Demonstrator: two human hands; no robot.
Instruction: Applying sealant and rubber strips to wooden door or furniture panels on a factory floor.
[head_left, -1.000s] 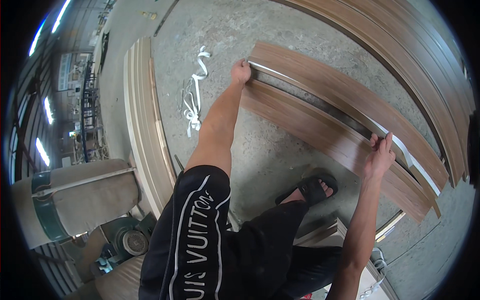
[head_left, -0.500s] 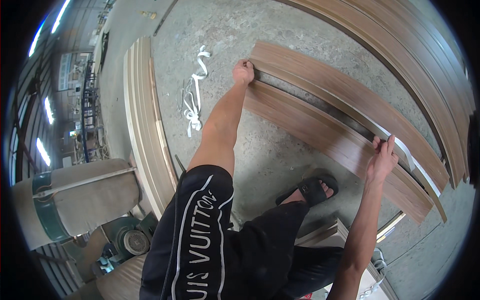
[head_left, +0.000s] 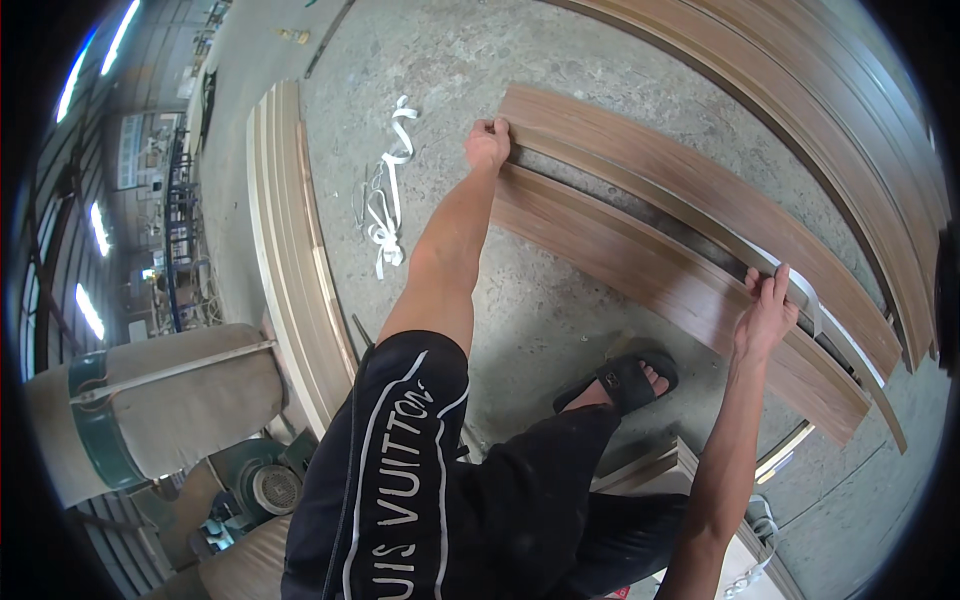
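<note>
Two wood-grain boards lie side by side on the floor in front of me, a far board point(head_left: 640, 130) and a near board point(head_left: 620, 250), with a dark gap between them. Along the far board's near edge runs a thin brown strip point(head_left: 620, 178). My left hand point(head_left: 487, 146) is closed on the strip's left end, at the board's corner. Farther right, my right hand point(head_left: 767, 305) pinches the strip between thumb and fingers. Beside those fingers a white band point(head_left: 808, 293) curls up. Past the right hand, the strip's free end hangs out beyond the boards.
Long brown panels point(head_left: 800, 110) are stacked at the far right. Pale planks point(head_left: 290, 240) lie on my left, near a tangled white ribbon point(head_left: 386, 235). A machine with a motor point(head_left: 275, 488) and a large cloth bag point(head_left: 190, 400) stands lower left. My sandalled foot point(head_left: 630, 385) is close to the near board.
The strip's free right end has swung outward to the right and slightly down. The white band by my right hand bows out more. Both hands stay almost where they were.
</note>
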